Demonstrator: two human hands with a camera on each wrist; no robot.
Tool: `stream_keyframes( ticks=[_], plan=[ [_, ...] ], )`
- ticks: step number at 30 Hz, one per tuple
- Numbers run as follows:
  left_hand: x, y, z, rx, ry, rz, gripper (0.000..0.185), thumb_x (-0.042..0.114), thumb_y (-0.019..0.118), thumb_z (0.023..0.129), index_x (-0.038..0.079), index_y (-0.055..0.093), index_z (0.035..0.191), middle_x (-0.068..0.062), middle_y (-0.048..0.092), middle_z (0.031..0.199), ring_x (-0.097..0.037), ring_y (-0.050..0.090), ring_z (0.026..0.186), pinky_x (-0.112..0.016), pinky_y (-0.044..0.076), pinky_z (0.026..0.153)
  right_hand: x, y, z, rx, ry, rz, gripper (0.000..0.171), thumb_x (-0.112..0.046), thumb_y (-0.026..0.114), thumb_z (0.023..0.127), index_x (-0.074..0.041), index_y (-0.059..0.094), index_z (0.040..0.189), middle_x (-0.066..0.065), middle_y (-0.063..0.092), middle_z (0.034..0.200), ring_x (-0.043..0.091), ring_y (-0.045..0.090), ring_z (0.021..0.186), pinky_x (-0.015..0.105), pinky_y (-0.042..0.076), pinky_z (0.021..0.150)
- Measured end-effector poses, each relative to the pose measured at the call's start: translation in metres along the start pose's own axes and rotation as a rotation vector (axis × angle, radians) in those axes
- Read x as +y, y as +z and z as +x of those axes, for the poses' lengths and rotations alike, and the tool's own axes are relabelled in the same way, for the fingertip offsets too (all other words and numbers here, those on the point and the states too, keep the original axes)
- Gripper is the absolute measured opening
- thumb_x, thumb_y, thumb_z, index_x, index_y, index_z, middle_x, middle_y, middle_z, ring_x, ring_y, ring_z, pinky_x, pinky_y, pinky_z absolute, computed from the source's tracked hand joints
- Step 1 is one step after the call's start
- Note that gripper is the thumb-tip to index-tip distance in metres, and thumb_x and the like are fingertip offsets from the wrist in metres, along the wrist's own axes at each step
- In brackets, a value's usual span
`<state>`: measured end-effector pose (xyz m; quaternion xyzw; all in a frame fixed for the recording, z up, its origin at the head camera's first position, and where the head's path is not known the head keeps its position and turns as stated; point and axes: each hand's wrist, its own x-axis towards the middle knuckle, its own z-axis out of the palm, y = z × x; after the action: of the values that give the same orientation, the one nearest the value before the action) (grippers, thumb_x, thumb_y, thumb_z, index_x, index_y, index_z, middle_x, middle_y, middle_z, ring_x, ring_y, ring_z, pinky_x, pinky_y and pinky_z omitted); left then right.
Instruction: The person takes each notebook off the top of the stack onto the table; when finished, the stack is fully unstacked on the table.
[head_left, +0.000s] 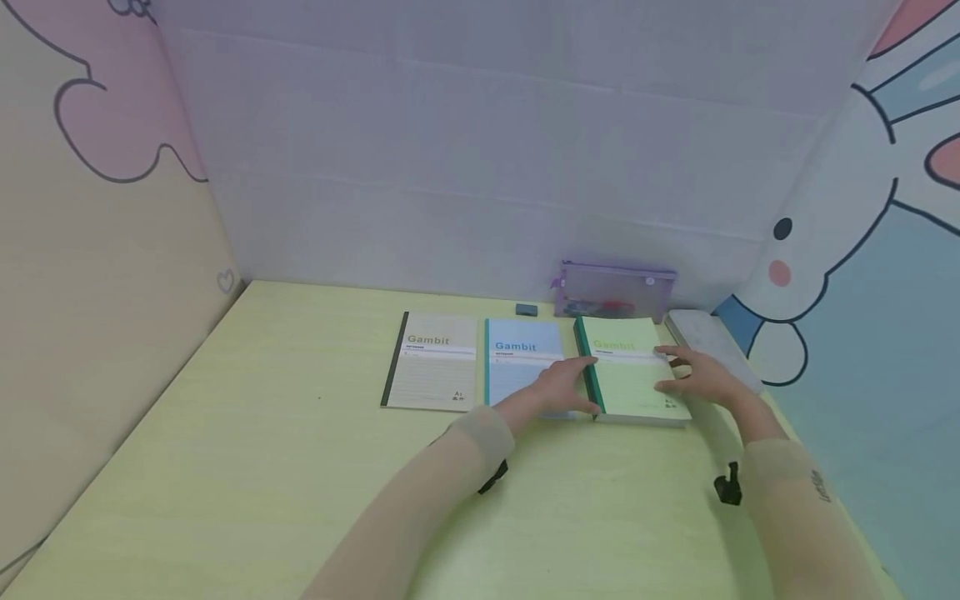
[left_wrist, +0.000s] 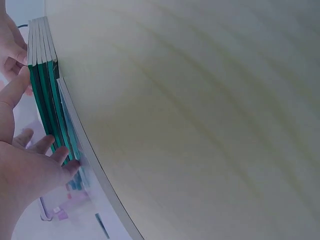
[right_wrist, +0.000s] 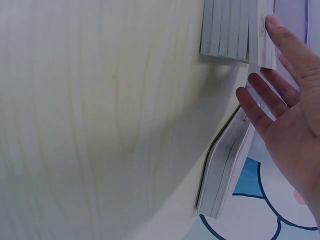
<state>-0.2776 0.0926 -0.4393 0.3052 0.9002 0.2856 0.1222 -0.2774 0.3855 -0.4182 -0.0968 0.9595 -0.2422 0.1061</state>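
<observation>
Bracketing the green notebook stack (head_left: 633, 367) from both sides, the two hands sit low on the surface (head_left: 300, 467). Left hand (head_left: 558, 387) lies fingers extended against the dark green spines, fingertips (left_wrist: 67, 162) touching the bound edge; not curled round it. Right hand (head_left: 693, 375) is spread, fingers straight, fingertips (right_wrist: 272, 22) meeting the page-edge side of the stack; palm stands off it.

Stack: several thin notebooks, edges nearly flush, lying flat at the right end of a row. Judged moderately light as a pile, each book flexible, covers smooth, so likely to slide over one another if squeezed unevenly. Best hold seems to be spine side and open side together, pressing inward, or thumb over and fingers under one long edge.

Just left, touching or nearly so, the blue notebook (head_left: 523, 371), partly under the left hand; beyond it the beige notebook (head_left: 431, 362). Behind the stack: purple pencil case (head_left: 615, 292), small grey eraser (head_left: 527, 310). A white book (head_left: 708, 342) lies just right of the right hand.
</observation>
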Motion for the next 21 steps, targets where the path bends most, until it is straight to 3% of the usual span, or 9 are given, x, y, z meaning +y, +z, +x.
stream_keyframes(
  ticks=[9,21],
  plan=[
    [-0.004,-0.005,-0.004,-0.021,0.013,-0.173,0.089,0.034,0.078,0.078,0.02,0.027,0.149,-0.002,0.03,0.153,-0.02,0.03,0.139,-0.032,0.029,0.112,-0.001,-0.006,-0.001,0.041,-0.042,0.095,0.065,-0.029,0.067,0.088,-0.005,0.04,0.142,0.03,0.05,0.126,0.04,0.054,0.108,0.042,0.05,0.079],
    [-0.007,-0.011,-0.01,0.0,-0.053,-0.402,0.092,0.023,0.082,0.074,0.027,0.028,0.149,0.002,0.033,0.151,-0.02,0.04,0.133,-0.036,0.039,0.105,-0.021,-0.023,-0.006,0.058,-0.058,0.214,0.068,-0.034,0.066,0.088,-0.012,0.037,0.146,0.023,0.027,0.15,0.037,0.048,0.117,0.028,0.05,0.081]
  ],
)
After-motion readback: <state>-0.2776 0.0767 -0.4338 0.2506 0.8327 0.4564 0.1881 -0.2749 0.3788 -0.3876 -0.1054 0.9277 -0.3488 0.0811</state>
